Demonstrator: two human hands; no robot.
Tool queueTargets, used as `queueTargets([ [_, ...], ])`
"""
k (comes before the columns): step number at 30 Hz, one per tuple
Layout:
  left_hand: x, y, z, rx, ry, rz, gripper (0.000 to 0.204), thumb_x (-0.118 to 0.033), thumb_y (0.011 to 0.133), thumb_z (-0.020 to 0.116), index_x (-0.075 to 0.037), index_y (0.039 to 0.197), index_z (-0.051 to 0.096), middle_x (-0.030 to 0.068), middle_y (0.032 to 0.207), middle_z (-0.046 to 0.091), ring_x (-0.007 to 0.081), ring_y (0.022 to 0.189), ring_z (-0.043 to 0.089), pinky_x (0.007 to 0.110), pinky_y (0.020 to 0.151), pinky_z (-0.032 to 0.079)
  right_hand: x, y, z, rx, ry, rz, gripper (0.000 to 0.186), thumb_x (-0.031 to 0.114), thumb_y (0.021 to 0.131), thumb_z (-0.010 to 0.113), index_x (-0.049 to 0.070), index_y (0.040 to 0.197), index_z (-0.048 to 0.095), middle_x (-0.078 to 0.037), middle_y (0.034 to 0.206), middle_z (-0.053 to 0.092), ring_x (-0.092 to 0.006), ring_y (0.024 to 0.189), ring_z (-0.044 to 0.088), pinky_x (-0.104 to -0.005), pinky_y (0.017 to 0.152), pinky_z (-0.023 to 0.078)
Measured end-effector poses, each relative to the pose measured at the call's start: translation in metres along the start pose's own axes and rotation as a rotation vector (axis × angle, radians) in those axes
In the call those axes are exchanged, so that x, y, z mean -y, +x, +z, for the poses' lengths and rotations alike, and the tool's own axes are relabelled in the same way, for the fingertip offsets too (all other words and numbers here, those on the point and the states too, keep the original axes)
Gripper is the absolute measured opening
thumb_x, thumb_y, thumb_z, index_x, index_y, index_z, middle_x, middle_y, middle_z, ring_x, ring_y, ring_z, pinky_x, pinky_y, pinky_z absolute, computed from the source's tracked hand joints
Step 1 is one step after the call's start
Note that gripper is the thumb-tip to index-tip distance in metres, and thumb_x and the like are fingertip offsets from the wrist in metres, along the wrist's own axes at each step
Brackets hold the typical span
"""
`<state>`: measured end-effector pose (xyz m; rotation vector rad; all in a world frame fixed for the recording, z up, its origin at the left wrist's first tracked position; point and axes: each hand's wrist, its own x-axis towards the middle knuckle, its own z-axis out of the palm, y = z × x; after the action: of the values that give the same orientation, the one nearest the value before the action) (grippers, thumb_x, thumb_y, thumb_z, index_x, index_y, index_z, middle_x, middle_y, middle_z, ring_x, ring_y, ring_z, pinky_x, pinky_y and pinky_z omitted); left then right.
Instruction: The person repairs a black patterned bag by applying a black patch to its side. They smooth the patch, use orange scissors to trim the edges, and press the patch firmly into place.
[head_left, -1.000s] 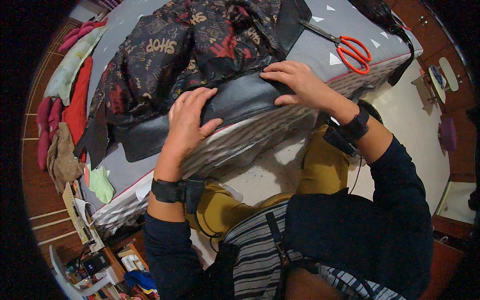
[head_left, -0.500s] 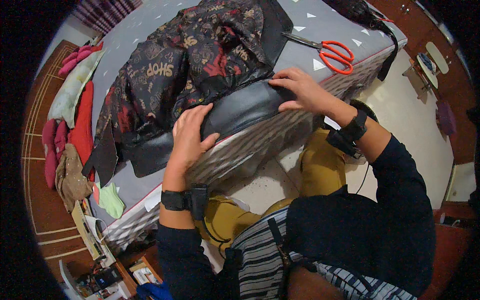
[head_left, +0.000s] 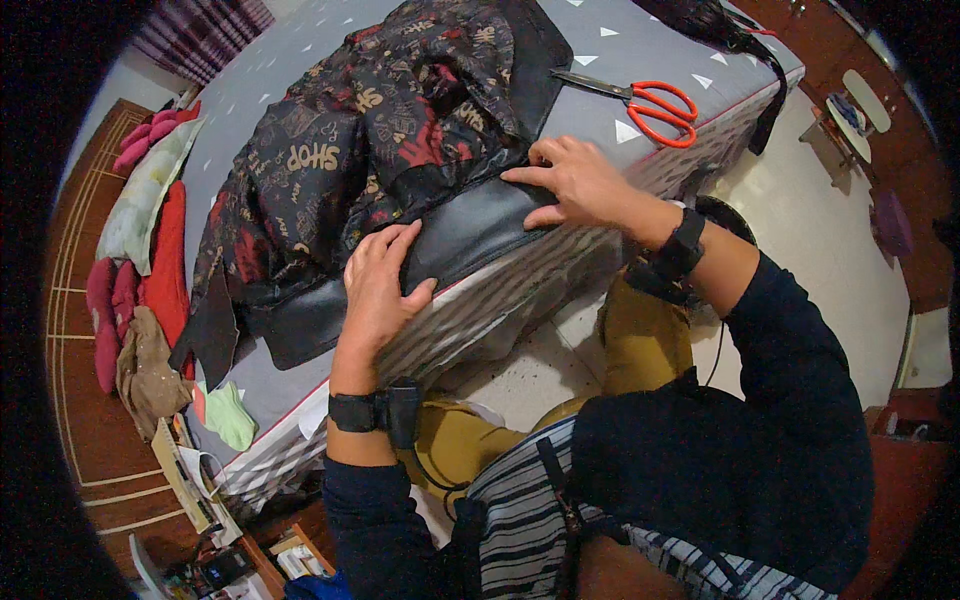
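Note:
A dark garment [head_left: 320, 200] with a printed lining of gold and red motifs lies on the grey mattress [head_left: 625, 62], a smooth black leather band [head_left: 464, 236] along its near edge. My left hand [head_left: 385, 285] rests on the band's left part, fingers apart and slightly bent. My right hand [head_left: 570, 190] lies on its right part, index finger stretched out and thumb apart. Scissors with red handles [head_left: 660, 114] lie beyond my right hand, their blades at the dark panel.
Red cloth [head_left: 165, 290], pink bundles, a pillow [head_left: 147, 195] and pale green socks [head_left: 230, 415] line the left edge. A long black item [head_left: 760, 100] hangs over the far right corner. My legs are beside the mattress's near side, with small furniture [head_left: 848, 120] farther right.
My right hand has shifted slightly left along the leather band, while my left hand stays on it. The whole view has shifted a little, with more of the purple curtain showing.

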<state>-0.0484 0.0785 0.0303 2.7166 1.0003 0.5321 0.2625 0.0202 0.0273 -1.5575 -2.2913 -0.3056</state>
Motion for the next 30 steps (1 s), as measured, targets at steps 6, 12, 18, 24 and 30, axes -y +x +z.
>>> queueTargets([
  [6,0.006,0.0,0.001,-0.023,0.014,0.021,0.068,-0.024,0.069,0.073,-0.015,0.133,0.05,0.0061,0.129,0.049,0.0295,0.123,0.042,0.043,0.104,0.03,-0.01,-0.001,0.003,-0.012,0.059,-0.025,0.056,0.043,0.073,0.073,0.02,0.123,0.061,-0.009,0.107,0.054,-0.03,0.099,0.052,-0.0408,0.085,0.043],
  [12,0.006,0.001,0.003,-0.013,0.005,0.034,0.068,-0.023,0.068,0.074,-0.015,0.132,0.05,0.0062,0.129,0.049,0.0301,0.123,0.042,0.044,0.105,0.03,0.0,-0.019,0.004,-0.097,0.096,-0.004,0.055,0.049,0.075,0.069,0.015,0.119,0.062,-0.011,0.117,0.054,-0.0334,0.109,0.051,-0.0443,0.093,0.042],
  [18,0.003,0.0,0.001,0.001,-0.013,0.005,0.069,-0.023,0.068,0.074,-0.016,0.133,0.05,0.0064,0.129,0.049,0.0301,0.123,0.041,0.044,0.105,0.029,0.027,-0.019,-0.006,-0.241,0.034,0.011,0.062,0.054,0.072,0.069,0.014,0.119,0.06,-0.012,0.13,0.049,-0.0341,0.118,0.047,-0.0481,0.098,0.038],
  [24,0.0,0.001,-0.002,0.014,-0.003,-0.014,0.069,-0.023,0.069,0.073,-0.016,0.133,0.049,0.0062,0.129,0.048,0.0304,0.125,0.04,0.044,0.106,0.028,0.038,-0.004,0.016,-0.155,-0.001,0.178,0.066,0.056,0.073,0.068,0.014,0.123,0.059,-0.012,0.138,0.042,-0.037,0.125,0.039,-0.0545,0.101,0.031],
  [30,-0.003,0.003,-0.002,0.023,-0.015,-0.006,0.069,-0.023,0.069,0.072,-0.019,0.134,0.05,0.0058,0.129,0.047,0.0301,0.125,0.04,0.045,0.106,0.028,0.045,-0.004,0.015,-0.186,-0.059,0.225,0.064,0.057,0.071,0.068,0.018,0.121,0.061,-0.01,0.141,0.04,-0.0373,0.125,0.038,-0.0545,0.098,0.032],
])
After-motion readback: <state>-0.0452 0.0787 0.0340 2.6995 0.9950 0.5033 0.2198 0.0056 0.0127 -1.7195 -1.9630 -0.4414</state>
